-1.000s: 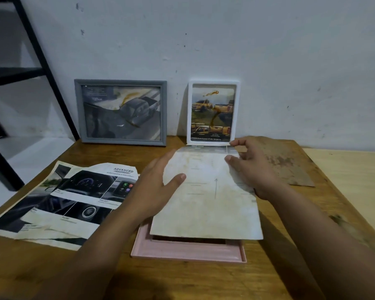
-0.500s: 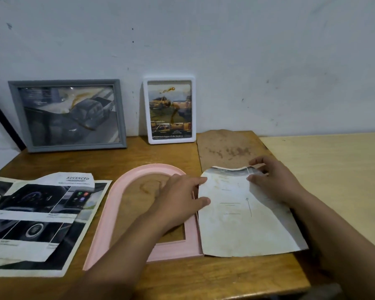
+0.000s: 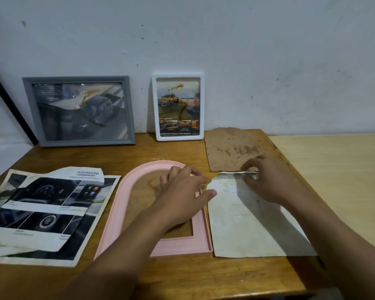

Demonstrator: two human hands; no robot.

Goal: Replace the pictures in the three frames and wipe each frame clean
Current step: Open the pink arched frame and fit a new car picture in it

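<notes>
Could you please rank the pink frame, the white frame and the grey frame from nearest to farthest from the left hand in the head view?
1. pink frame: flat, directly under the left hand.
2. white frame: upright against the wall, behind the hand.
3. grey frame: against the wall, far back-left.

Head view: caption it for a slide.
Left hand rests over the pink arched frame; right hand pinches the stained paper.
</notes>
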